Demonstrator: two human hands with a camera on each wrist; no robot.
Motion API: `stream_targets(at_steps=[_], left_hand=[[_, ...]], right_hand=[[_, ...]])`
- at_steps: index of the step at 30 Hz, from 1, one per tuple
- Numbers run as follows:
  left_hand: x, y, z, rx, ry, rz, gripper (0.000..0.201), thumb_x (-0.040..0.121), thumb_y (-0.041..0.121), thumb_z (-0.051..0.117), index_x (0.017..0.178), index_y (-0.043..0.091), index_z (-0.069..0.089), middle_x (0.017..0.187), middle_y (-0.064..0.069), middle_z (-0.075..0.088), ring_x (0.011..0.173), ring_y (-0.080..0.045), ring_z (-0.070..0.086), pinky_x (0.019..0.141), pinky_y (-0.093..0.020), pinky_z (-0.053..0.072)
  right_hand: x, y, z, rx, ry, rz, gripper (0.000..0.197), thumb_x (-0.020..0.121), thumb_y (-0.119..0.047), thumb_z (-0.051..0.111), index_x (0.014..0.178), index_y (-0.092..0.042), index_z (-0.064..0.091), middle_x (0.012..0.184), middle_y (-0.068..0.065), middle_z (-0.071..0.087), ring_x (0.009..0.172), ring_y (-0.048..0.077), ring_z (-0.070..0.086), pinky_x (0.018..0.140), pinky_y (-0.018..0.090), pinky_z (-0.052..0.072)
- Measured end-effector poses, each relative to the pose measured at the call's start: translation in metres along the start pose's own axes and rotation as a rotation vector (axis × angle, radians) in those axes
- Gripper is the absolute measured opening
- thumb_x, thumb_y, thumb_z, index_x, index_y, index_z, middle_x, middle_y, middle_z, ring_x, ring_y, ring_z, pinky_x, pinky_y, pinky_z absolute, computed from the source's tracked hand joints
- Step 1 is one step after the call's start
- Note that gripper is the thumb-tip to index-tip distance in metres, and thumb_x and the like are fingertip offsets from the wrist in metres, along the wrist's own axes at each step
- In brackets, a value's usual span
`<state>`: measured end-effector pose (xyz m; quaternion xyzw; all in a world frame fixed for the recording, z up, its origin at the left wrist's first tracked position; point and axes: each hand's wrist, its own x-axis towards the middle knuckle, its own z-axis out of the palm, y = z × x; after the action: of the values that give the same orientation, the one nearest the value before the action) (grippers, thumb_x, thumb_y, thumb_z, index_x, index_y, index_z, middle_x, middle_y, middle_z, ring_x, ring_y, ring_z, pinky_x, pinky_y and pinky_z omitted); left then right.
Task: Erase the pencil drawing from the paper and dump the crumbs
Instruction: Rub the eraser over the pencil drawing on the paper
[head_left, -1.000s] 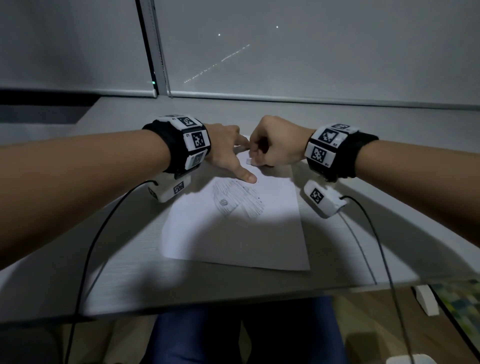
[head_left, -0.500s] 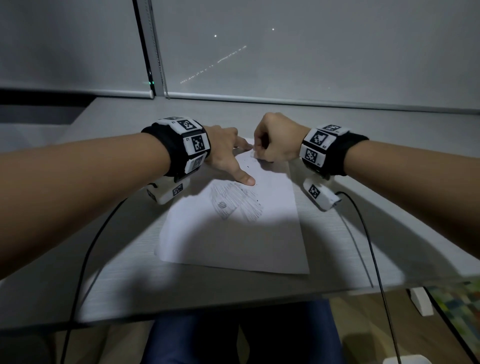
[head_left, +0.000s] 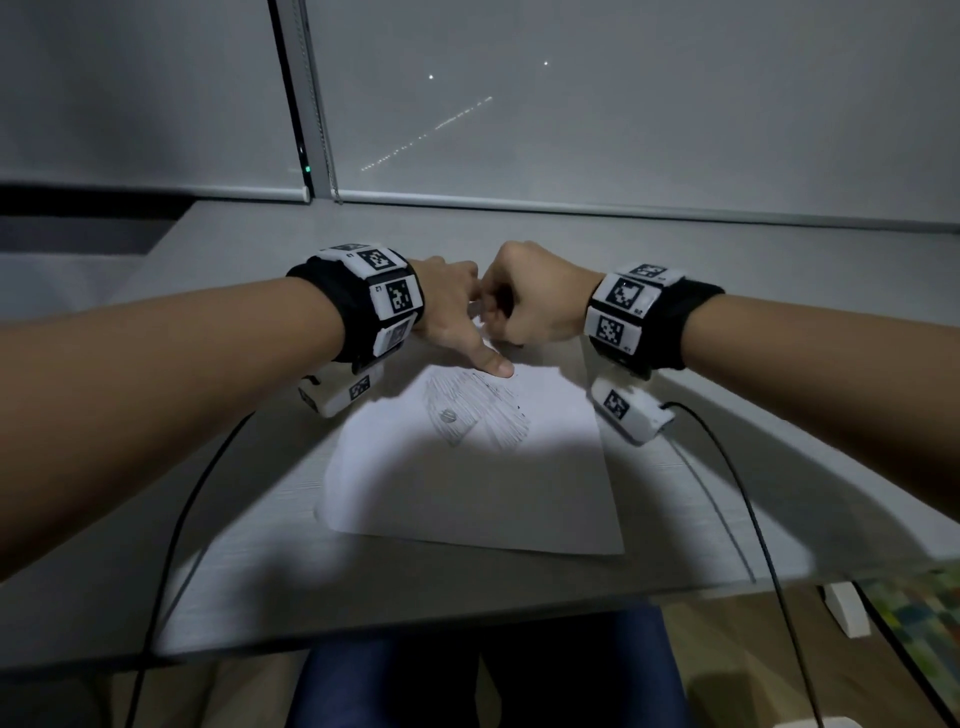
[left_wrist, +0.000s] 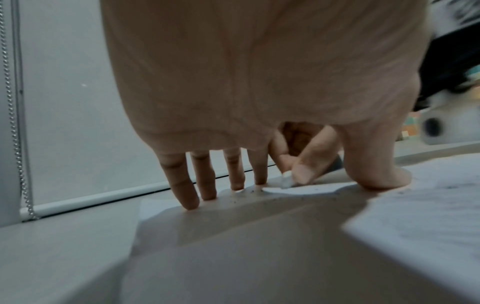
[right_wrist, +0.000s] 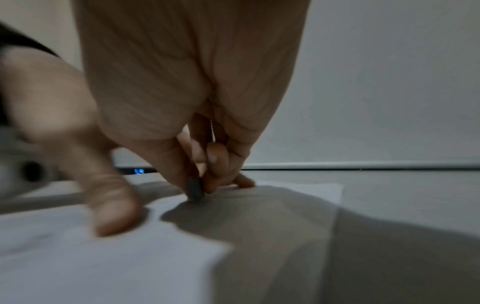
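Hands: our left hand (head_left: 452, 312) presses spread fingers on the paper (head_left: 467, 483); our right hand (head_left: 535, 301) pinches the eraser (left_wrist: 287, 181).
Eraser: tip touching the paper's far edge.
Drawing (head_left: 475, 413): mid-paper, near our left thumb.
Crumbs (left_wrist: 259, 197): scattered by the left fingertips.
Paper: flat on the table (head_left: 727, 249).

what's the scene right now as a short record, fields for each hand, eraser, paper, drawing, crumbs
left hand: fingers spread, fingertips and thumb pressing the paper down near its far edge
right hand: curled, pinching the eraser, tip down on the paper
eraser: small, pale in the left wrist view, mostly hidden by fingers
paper: flat on the desk
drawing: pencil shading still visible, not erased
crumbs: dark specks by the left fingertips
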<state>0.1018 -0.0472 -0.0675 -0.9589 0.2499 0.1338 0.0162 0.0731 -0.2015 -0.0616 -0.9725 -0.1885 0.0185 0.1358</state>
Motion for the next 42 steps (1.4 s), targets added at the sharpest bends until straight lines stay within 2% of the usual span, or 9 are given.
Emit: stream_targets(at_steps=[2,5,9,13,18,24,30,35,42], left_hand=[[0.001,0.0,0.0,-0.02,0.008,-0.007,0.139,0.038,0.108,0.064,0.155,0.033,0.049,0.147,0.005,0.056,0.136,-0.03,0.056,0.115,-0.049,0.047],[-0.002,0.001,-0.001,0.028,-0.025,0.006,0.119,0.065,0.101,0.064,0.164,0.042,0.04,0.147,0.003,0.046,0.142,-0.034,0.047,0.115,-0.054,0.044],[-0.003,0.002,-0.002,0.041,-0.034,0.003,0.115,0.07,0.099,0.064,0.166,0.041,0.038,0.147,0.003,0.045,0.143,-0.033,0.046,0.115,-0.052,0.044],[-0.002,0.0,-0.003,0.021,-0.023,0.013,0.121,0.056,0.103,0.068,0.157,0.038,0.049,0.145,0.005,0.05,0.14,-0.03,0.049,0.114,-0.049,0.045],[-0.001,0.001,-0.003,0.084,-0.078,0.013,0.11,0.071,0.099,0.062,0.166,0.06,0.021,0.147,0.003,0.041,0.148,-0.036,0.039,0.116,-0.058,0.039],[0.003,0.004,-0.008,0.096,-0.102,0.001,0.105,0.071,0.099,0.063,0.163,0.063,0.027,0.142,0.002,0.041,0.146,-0.036,0.043,0.108,-0.053,0.04],[0.003,0.008,-0.008,0.111,-0.128,-0.032,0.108,0.07,0.1,0.062,0.162,0.071,0.015,0.148,0.003,0.037,0.15,-0.037,0.038,0.113,-0.057,0.039],[0.006,0.006,-0.009,0.108,-0.141,-0.039,0.114,0.064,0.103,0.063,0.163,0.069,0.018,0.136,0.006,0.036,0.148,-0.036,0.043,0.1,-0.049,0.039],[0.004,0.01,-0.011,0.113,-0.138,-0.043,0.111,0.068,0.101,0.063,0.162,0.073,0.011,0.153,0.002,0.036,0.151,-0.037,0.041,0.109,-0.052,0.04]], right_hand=[[-0.002,-0.002,0.002,0.027,-0.003,-0.01,0.011,0.074,-0.014,0.068,0.064,-0.016,0.069,0.06,-0.001,0.065,0.056,0.018,0.058,0.06,0.031,0.055],[0.005,0.012,-0.002,-0.01,0.06,0.039,0.01,0.077,-0.015,0.072,0.067,-0.013,0.073,0.06,-0.002,0.065,0.055,0.017,0.059,0.059,0.03,0.055],[0.008,0.018,-0.003,-0.029,0.083,0.064,0.011,0.077,-0.014,0.073,0.065,-0.016,0.072,0.063,-0.001,0.071,0.062,0.021,0.069,0.064,0.037,0.065],[0.0,0.004,0.003,0.025,0.016,-0.041,0.015,0.076,-0.009,0.07,0.064,-0.017,0.072,0.057,-0.004,0.066,0.05,0.006,0.056,0.056,0.025,0.053],[0.002,0.031,-0.007,-0.015,0.071,0.066,0.016,0.08,-0.016,0.075,0.064,-0.016,0.073,0.056,-0.006,0.066,0.05,0.006,0.057,0.057,0.024,0.048],[-0.01,0.018,0.0,0.017,0.025,-0.021,0.012,0.081,-0.017,0.074,0.069,-0.015,0.074,0.055,-0.009,0.062,0.047,0.002,0.053,0.053,0.012,0.042],[-0.005,0.041,-0.012,-0.047,0.06,0.066,0.014,0.081,-0.018,0.075,0.068,-0.013,0.076,0.063,-0.002,0.071,0.058,0.012,0.063,0.062,0.027,0.054],[-0.013,0.029,-0.002,-0.003,0.021,-0.02,0.012,0.081,-0.017,0.073,0.07,-0.012,0.075,0.061,-0.001,0.07,0.055,0.012,0.059,0.058,0.023,0.052],[-0.011,0.044,-0.012,-0.035,0.054,0.026,0.015,0.083,-0.016,0.075,0.069,-0.013,0.075,0.061,-0.004,0.069,0.056,0.01,0.06,0.058,0.024,0.051]])
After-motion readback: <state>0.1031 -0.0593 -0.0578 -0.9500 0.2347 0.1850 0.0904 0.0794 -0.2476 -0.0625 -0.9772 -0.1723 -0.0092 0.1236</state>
